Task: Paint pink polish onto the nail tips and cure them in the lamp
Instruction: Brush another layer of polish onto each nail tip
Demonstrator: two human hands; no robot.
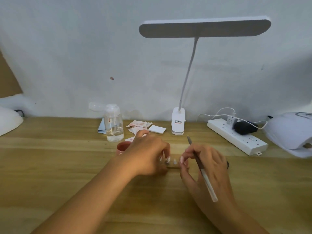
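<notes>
Nail tips (174,162) on clear strip, centre bench (67,157). Left hand (148,154) fingers pinch strip's left end, likely steadying it. Right hand (207,164) grips brush (208,184), fingertips at right end. Pink pot (122,147) just behind; curing lamp (290,132) far right.

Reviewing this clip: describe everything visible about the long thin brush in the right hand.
The long thin nail brush has a dark brown shaft and a translucent whitish end nearest the person. The right hand grips it mid-shaft, tilted, with its grey far end pointing up and away from the person. The bristles are too small to make out.
</notes>
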